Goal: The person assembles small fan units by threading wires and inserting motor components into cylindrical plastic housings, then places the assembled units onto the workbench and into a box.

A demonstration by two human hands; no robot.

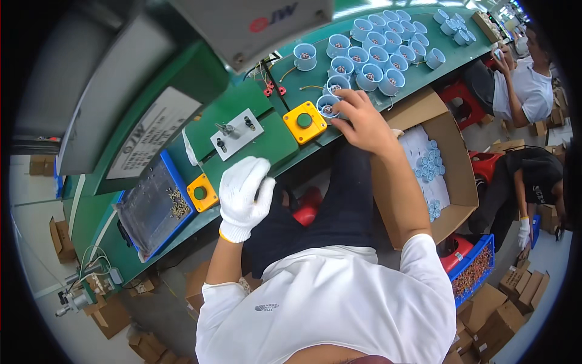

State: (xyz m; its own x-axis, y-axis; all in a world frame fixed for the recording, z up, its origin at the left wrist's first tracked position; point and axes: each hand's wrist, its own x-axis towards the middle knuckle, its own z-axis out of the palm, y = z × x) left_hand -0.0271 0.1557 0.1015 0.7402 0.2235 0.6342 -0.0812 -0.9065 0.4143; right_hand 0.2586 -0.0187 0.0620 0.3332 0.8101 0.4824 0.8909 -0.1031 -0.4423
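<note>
My bare right hand [362,120] grips the near-right rim of a light blue round plastic cup [322,113] with its thumb and fingers. Inside that cup sits a small metallic part. The cup stands beside a yellow button box [303,134] with a green button. My left hand [245,197], in a white knit glove, hovers over the bench's front edge. Its fingers curve with the thumb apart, and I see nothing held. Nearest to it are a second yellow button box [201,192] and a metal fixture plate [237,134] with black clamps.
Several more light blue cups [375,56], some trailing wires, crowd the green bench [291,85]. A blue-edged tray [159,200] holds small brass-coloured parts. To my right stands a carton [451,151] with small blue pieces. A machine head [254,30] overhangs the bench. Two people sit at right.
</note>
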